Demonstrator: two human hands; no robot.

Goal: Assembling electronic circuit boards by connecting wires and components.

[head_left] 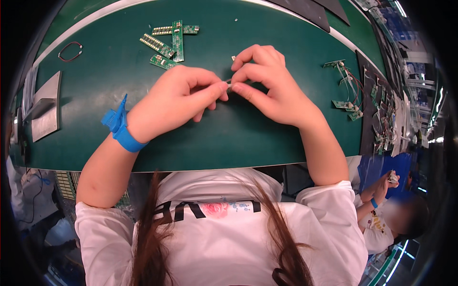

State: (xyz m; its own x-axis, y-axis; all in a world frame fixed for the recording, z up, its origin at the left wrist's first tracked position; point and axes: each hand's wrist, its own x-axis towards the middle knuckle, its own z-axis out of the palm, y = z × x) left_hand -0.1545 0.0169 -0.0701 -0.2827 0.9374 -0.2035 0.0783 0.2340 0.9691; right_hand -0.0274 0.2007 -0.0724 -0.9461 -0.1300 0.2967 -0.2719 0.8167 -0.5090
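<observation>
My left hand (183, 93) and my right hand (265, 81) meet over the middle of the green-topped table. Their thumbs and fingertips pinch a small pale greenish piece (229, 86) between them. Fingers cover most of that piece, so its kind does not show. Around my left wrist sits a blue strap (125, 136). Just beyond my left hand lie several narrow green circuit boards (178, 42), some crossing over each other. A tiny whitish part (234, 58) rests close to my right index finger.
A thin looped cable (70, 51) lies at the far left, above an angled metal plate (46, 107). To the right are boards with wires attached (352, 95); more wired boards (383, 114) lie on a dark mat at the edge. Another person (386, 214) works at the lower right.
</observation>
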